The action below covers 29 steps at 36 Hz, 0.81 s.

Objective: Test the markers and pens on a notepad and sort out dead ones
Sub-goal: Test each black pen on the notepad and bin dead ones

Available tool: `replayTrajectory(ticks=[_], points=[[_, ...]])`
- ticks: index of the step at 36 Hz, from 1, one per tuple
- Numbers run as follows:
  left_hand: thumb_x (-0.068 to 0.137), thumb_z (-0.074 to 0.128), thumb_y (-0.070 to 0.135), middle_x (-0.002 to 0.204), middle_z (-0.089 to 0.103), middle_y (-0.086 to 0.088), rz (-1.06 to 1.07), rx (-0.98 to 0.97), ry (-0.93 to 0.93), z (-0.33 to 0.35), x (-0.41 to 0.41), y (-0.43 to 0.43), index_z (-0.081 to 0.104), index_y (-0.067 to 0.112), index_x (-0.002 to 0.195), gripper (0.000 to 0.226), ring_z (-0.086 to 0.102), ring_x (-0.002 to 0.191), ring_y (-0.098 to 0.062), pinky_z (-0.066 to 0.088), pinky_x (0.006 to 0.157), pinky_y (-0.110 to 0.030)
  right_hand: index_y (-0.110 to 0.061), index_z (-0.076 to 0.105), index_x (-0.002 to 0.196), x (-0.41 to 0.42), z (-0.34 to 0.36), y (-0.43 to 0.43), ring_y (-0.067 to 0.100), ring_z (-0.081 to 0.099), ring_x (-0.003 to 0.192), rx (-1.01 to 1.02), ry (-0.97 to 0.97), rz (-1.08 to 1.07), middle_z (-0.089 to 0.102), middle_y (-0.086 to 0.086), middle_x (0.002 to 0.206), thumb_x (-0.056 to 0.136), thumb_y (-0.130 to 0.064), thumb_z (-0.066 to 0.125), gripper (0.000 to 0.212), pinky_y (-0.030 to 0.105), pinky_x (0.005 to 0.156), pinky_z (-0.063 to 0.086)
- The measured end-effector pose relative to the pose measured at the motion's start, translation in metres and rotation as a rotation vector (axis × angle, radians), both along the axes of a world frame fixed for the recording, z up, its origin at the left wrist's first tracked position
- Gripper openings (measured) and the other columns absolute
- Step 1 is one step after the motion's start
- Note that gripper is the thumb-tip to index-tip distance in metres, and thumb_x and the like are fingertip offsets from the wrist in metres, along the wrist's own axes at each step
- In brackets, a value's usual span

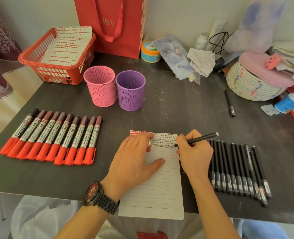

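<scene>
"Down at the near edge of the dark table (177, 114), the notepad (160, 187) lies flat, its bottom just over the edge, and the left hand (135, 159) presses on it, fingers straight, thumb spread across the lines!"
"And the right hand (194, 152)?"
"Curled round a black pen (203, 137), tip touching the paper just under the rows of black scribbles. One red row sits at the very top"
"What's lined up either side?"
"Left of the pad, a row of red markers (53, 138), capped, side by side. Right of it, a row of black pens (239, 171), just beside the writing hand"
"And behind?"
"Pink cup (100, 86) and purple cup (130, 90), upright, side by side. A red basket (56, 73) with a marked sheet sits beyond, and a lone pen (229, 102) lies well apart on the right"
</scene>
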<state>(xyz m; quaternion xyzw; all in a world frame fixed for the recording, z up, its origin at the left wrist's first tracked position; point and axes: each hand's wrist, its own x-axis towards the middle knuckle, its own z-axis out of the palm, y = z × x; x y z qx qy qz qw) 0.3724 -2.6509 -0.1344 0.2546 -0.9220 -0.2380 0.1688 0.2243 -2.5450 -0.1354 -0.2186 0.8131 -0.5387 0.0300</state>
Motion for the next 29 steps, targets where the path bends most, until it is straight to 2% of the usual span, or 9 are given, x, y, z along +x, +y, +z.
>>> replayTrajectory(ticks=[7,10,12,14,16,19,22,29], points=[[0.081,0.062,0.063,0.096,0.038,0.025,-0.007,0.015,-0.001,0.001,0.000,0.001,0.050,0.027,0.125,0.058,0.042,0.128,-0.002,0.024,0.108,-0.018,-0.013,0.051,0.063,0.001,0.003,-0.001,0.005,0.058,0.039,-0.009,-0.026,-0.005,0.061,0.003,0.048,0.089,-0.014,0.066,0.030,0.022,0.042,0.046],[0.088,0.055,0.061,0.094,0.045,0.022,-0.018,0.016,0.016,0.002,0.001,0.002,0.048,0.026,0.132,0.057,0.041,0.128,-0.001,0.023,0.110,-0.018,-0.011,0.052,0.065,0.002,0.006,0.001,0.006,0.055,0.038,-0.084,-0.060,-0.030,0.060,0.003,0.047,0.092,-0.016,0.068,0.032,0.021,0.041,0.045],[0.097,0.042,0.057,0.105,0.054,0.018,-0.030,0.022,0.040,0.004,0.001,0.003,0.051,0.025,0.124,0.043,0.042,0.130,-0.003,0.028,0.113,-0.024,-0.013,0.055,0.069,0.004,0.010,0.003,0.009,0.057,0.040,-0.166,-0.103,-0.050,0.062,0.002,0.050,0.095,-0.027,0.070,0.033,0.017,0.044,0.045],[0.104,0.032,0.047,0.129,0.056,0.013,-0.045,0.027,0.076,0.005,0.002,0.004,0.052,0.024,0.106,0.031,0.040,0.135,-0.005,0.030,0.114,-0.031,-0.015,0.058,0.072,0.007,0.017,0.006,0.011,0.058,0.045,-0.213,-0.139,-0.033,0.063,0.004,0.054,0.096,-0.035,0.067,0.033,0.018,0.048,0.047],[0.106,0.030,0.038,0.136,0.055,0.011,-0.042,0.018,0.122,0.005,0.002,0.004,0.055,0.022,0.103,0.030,0.042,0.134,-0.006,0.031,0.114,-0.032,-0.014,0.061,0.078,0.011,0.024,0.010,0.013,0.059,0.048,-0.287,-0.221,0.040,0.063,0.005,0.057,0.101,-0.032,0.061,0.028,0.021,0.046,0.046],[0.107,0.030,0.039,0.122,0.060,0.013,-0.018,-0.023,0.142,0.004,0.002,0.003,0.059,0.023,0.109,0.034,0.051,0.118,-0.007,0.036,0.107,-0.030,-0.010,0.066,0.086,0.020,0.034,0.018,0.019,0.061,0.054,-0.419,-0.393,0.215,0.066,0.010,0.066,0.105,-0.014,0.050,0.025,0.024,0.049,0.049],[0.106,0.030,0.044,0.107,0.060,0.012,-0.020,-0.084,0.128,0.004,0.001,0.002,0.061,0.022,0.108,0.038,0.054,0.102,-0.010,0.041,0.097,-0.030,-0.007,0.065,0.085,0.027,0.042,0.022,0.020,0.062,0.053,-0.424,-0.400,0.291,0.066,0.012,0.064,0.104,-0.007,0.048,0.026,0.025,0.048,0.050],[0.103,0.041,0.041,0.105,0.065,0.010,-0.033,-0.219,0.153,0.003,0.000,0.003,0.066,0.021,0.111,0.033,0.059,0.099,-0.014,0.041,0.094,-0.030,-0.005,0.062,0.086,0.035,0.042,0.023,0.020,0.059,0.050,-0.353,-0.337,0.309,0.065,0.013,0.062,0.103,-0.010,0.052,0.021,0.024,0.047,0.047]])
